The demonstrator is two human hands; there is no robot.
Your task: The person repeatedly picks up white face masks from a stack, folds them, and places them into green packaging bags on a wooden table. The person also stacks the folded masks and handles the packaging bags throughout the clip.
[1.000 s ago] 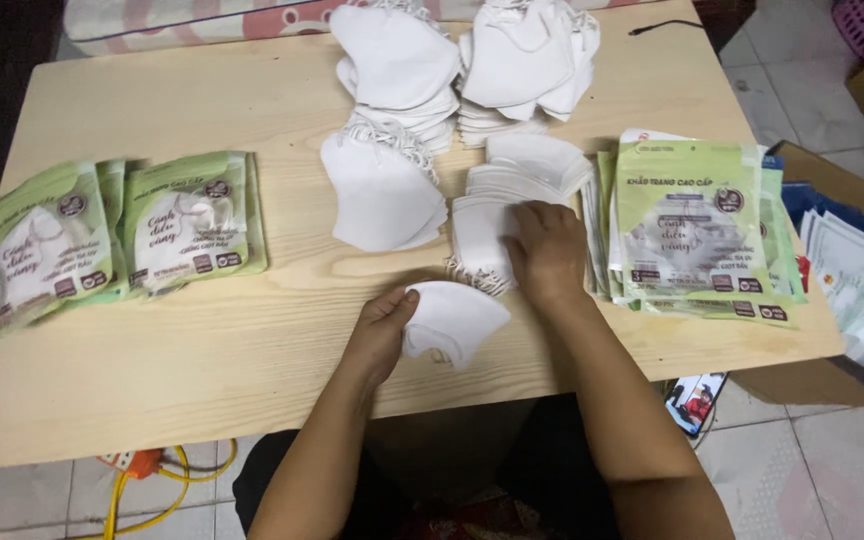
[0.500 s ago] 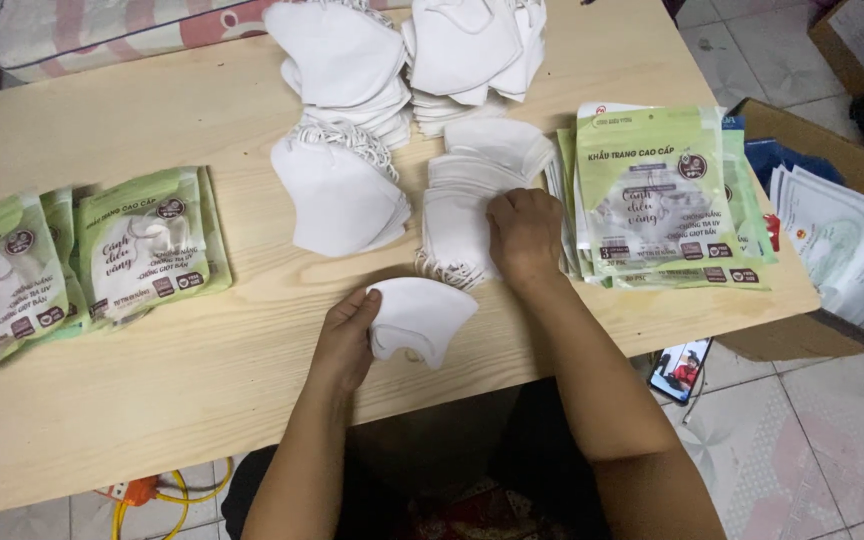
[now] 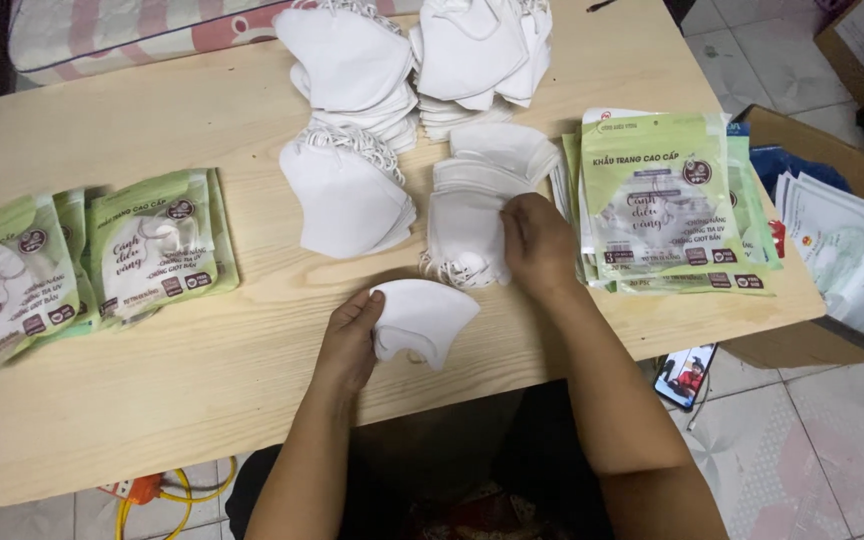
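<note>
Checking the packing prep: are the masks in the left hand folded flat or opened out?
Folded flat: the masks in the left hand form a thin fan-shaped stack.

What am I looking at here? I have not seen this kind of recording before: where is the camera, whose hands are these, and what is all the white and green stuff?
There is no machine: a person works with two bare hands, and the single camera sits on their head, looking down at a light wooden table. The left hand holds a small bundle of folded white face masks near the table's front edge. The right hand rests on a stack of the same masks further back. Behind lie more white mask piles. To the right is a stack of flat green packets; to the left lie filled green packets with masks inside. A cardboard box stands on the floor at right.
</note>
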